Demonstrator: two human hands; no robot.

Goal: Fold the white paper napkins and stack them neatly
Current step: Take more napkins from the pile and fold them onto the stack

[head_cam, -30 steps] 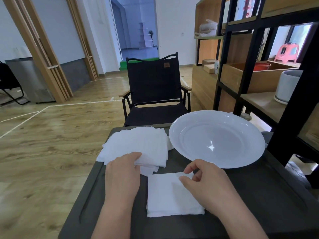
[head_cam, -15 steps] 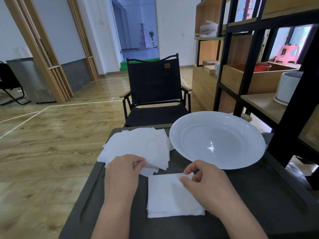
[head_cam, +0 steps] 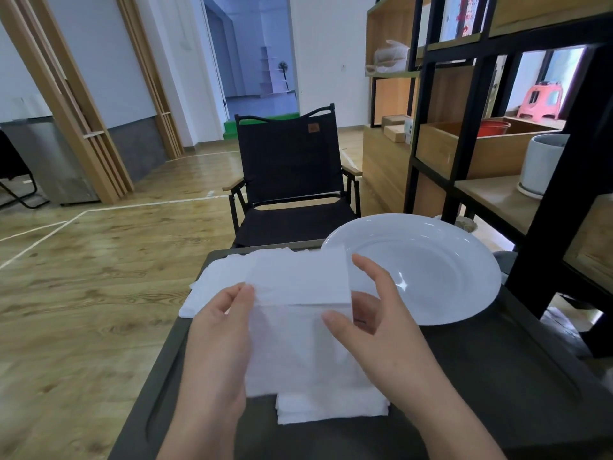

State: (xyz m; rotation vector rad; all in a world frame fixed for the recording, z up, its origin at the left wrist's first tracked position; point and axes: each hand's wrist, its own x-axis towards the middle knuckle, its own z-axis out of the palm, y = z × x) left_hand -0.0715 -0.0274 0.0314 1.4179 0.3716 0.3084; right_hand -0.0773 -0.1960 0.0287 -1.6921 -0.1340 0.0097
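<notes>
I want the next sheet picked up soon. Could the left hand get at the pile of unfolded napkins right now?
Probably not yet: the left hand pinches the raised napkin, which hangs in front of the unfolded pile.

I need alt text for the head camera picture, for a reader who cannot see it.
Two hands hold one white napkin up over a dark table: the left hand pinches its left edge, the right hand touches its right side. Below lies a folded stack, behind it a loose pile, and to the right a white plate.

Two bare forearms, sleeveless in view, left hand [head_cam: 219, 330] and right hand [head_cam: 381, 330] ringless.
</notes>
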